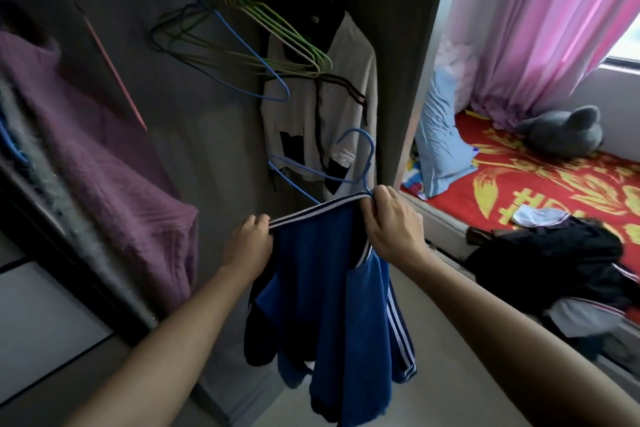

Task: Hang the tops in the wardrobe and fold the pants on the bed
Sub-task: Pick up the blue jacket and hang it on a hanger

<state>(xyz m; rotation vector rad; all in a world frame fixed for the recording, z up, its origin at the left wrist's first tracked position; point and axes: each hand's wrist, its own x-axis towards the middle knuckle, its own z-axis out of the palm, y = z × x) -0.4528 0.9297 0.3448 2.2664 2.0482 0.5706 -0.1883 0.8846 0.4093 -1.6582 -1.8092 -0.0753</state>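
A blue top (pixel 322 291) with white stripes hangs between my hands in front of the open wardrobe (pixel 214 135). My left hand (pixel 247 243) pinches its striped collar on the left. My right hand (pixel 393 224) grips the collar's other end together with a blue wire hanger (pixel 360 163), whose hook points up. A white and black top (pixel 346 104) hangs on the rail behind. A pile of dark clothes (pixel 547 263) lies on the bed (pixel 540 184) at the right.
Several empty green and blue hangers (pixel 263 42) dangle from the rail. A purple garment (pixel 86 135) hangs at the left. A blue pillow (pixel 440 139), a grey plush toy (pixel 564 132) and pink curtains (pixel 540 24) are by the bed.
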